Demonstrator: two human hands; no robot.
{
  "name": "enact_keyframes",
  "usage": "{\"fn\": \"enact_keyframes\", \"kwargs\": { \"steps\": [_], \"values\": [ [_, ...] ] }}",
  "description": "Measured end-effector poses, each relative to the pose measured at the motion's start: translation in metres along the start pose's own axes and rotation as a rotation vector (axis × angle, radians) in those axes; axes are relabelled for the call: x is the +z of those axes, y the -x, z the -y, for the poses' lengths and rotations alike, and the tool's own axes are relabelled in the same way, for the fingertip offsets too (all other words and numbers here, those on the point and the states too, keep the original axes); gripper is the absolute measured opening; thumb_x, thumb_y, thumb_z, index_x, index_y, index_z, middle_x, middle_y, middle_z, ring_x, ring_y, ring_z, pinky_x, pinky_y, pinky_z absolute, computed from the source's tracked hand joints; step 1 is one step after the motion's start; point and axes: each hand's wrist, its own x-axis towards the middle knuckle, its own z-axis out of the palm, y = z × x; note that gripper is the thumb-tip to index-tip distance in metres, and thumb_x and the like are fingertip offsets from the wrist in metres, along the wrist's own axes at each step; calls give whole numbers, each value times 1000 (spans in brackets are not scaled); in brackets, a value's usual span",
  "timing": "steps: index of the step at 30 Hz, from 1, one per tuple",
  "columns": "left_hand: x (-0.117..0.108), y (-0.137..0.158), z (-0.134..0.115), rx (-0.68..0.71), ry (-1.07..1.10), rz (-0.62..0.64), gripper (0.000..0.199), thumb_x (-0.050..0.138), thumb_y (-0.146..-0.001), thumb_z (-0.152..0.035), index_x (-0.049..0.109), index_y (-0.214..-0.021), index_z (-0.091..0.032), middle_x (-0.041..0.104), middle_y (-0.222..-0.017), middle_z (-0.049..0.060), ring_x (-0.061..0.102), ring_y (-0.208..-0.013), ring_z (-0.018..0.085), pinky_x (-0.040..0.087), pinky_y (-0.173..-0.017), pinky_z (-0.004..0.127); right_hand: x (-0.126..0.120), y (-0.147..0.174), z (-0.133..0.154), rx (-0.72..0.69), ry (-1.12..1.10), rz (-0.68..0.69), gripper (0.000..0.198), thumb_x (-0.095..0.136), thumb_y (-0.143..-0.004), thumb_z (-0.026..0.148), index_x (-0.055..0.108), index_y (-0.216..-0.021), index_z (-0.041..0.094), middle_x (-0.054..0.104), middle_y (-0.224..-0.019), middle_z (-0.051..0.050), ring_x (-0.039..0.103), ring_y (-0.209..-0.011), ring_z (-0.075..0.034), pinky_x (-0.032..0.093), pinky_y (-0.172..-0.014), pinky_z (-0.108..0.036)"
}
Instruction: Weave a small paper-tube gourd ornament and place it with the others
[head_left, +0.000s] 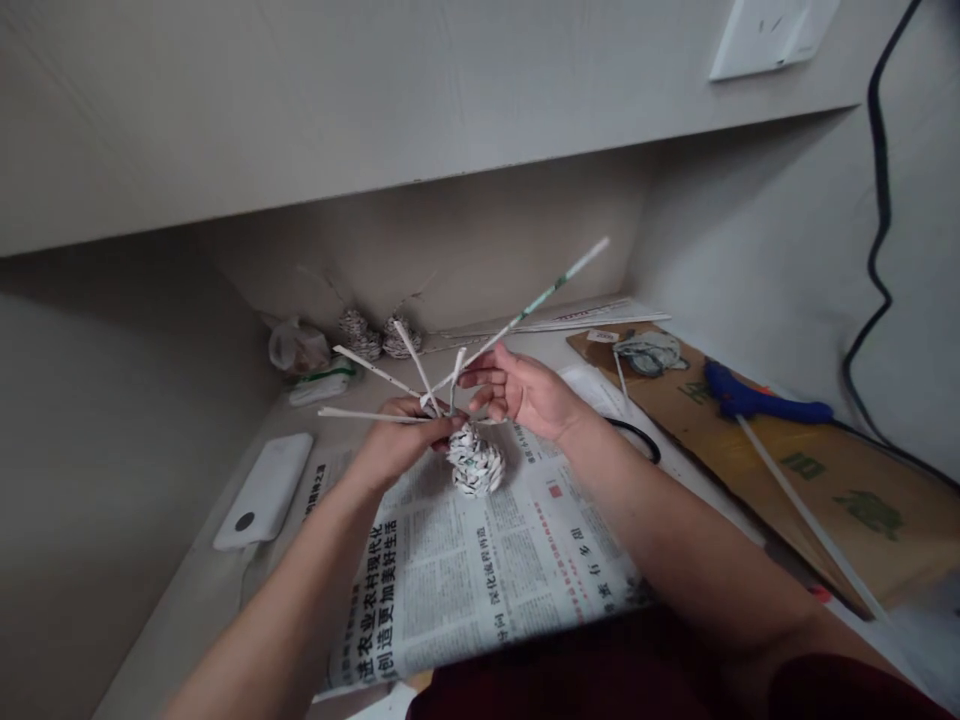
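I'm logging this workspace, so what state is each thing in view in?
Woven paper piece: loose paper tubes splayed from its top
Left hand: closed on that piece
Right hand: fingers curled, grip unclear
Newspaper: spread out
Glue gun: lying on cardboard, cord attached
White power bank: lying flat
Wall socket: no plug in its visible part

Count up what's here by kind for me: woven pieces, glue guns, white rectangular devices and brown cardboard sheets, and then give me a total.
Woven pieces: 3, one of them in the left hand
Blue glue gun: 1
White rectangular device: 1
Brown cardboard sheet: 1
Total: 6
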Motion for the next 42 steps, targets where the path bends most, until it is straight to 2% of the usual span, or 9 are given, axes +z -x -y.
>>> {"fn": "enact_keyframes", "kwargs": {
  "steps": [3, 6, 9, 14, 21, 29, 35, 38, 42],
  "values": [
    [-1, -4, -4, -48, 65, -28, 14, 75, -64, -27, 70, -67, -14, 63, -59, 1, 53, -52, 11, 44, -51, 22, 1, -3, -10, -13, 257, -134, 17, 69, -79, 32, 67, -85, 17, 67, -76, -2, 57, -56, -8, 37, -41, -16],
    [-3, -5, -8, -45, 96, -59, 14, 76, -60, -25, 70, -66, -14, 63, -57, 0, 54, -52, 10, 44, -52, 22, 3, -3, -19, -2, 392, -108, 10, 69, -77, 24, 68, -85, 17, 64, -69, 0, 53, -56, -8, 40, -48, -19],
    [-5, -5, -11, -22, 97, -94, 17, 78, -59, -25, 69, -66, -13, 64, -58, 0, 54, -53, 11, 44, -53, 22, 3, -2, -21, -15, 440, -90, 12, 71, -75, 21, 68, -87, 17, 66, -75, -1, 56, -63, -9, 44, -56, -21],
    [-5, -9, -9, 51, 20, -111, 20, 76, -64, -31, 67, -68, -13, 63, -59, 1, 55, -55, 12, 45, -54, 25, 4, -2, -18, 48, 387, -145, 11, 74, -71, 21, 65, -75, 15, 62, -64, 2, 51, -55, -7, 40, -50, -20],
    [-2, -11, 13, 100, -17, -112, 22, 70, -72, -35, 63, -71, -13, 61, -61, 1, 56, -58, 14, 45, -56, 25, 1, -5, -32, 114, 404, -212, 11, 73, -69, 20, 64, -73, 15, 61, -64, 2, 51, -56, -8, 38, -50, -19],
    [-7, -7, 22, 163, -30, -56, 22, 72, -73, -32, 61, -73, -13, 58, -64, 0, 53, -60, 12, 44, -57, 24, 1, -3, -27, 121, 421, -115, 9, 70, -74, 18, 65, -80, 15, 63, -69, 1, 53, -58, -8, 40, -51, -20],
    [-13, -6, 16, 296, -119, -3, 13, 66, -79, -27, 61, -78, -15, 59, -72, 1, 55, -67, 13, 44, -64, 24, -8, 0, -16, 17, 630, -1, 17, 69, -79, 30, 64, -89, 17, 66, -83, -2, 59, -73, -11, 47, -69, -26],
    [-16, -5, 16, 316, -172, -5, 13, 66, -79, -27, 60, -79, -16, 60, -73, 1, 55, -68, 13, 44, -64, 24, -12, 1, -16, -41, 796, 24, 26, 75, -72, 26, 63, -94, 18, 66, -85, -2, 58, -74, -12, 46, -66, -25],
    [-21, -5, 16, 295, -205, -30, 10, 66, -75, -24, 62, -79, -16, 63, -74, 1, 56, -67, 13, 43, -62, 23, -11, 2, -18, 5, 881, 1, 12, 64, -78, 18, 64, -90, 18, 64, -73, 0, 57, -65, -11, 44, -59, -23]
  ]
}}
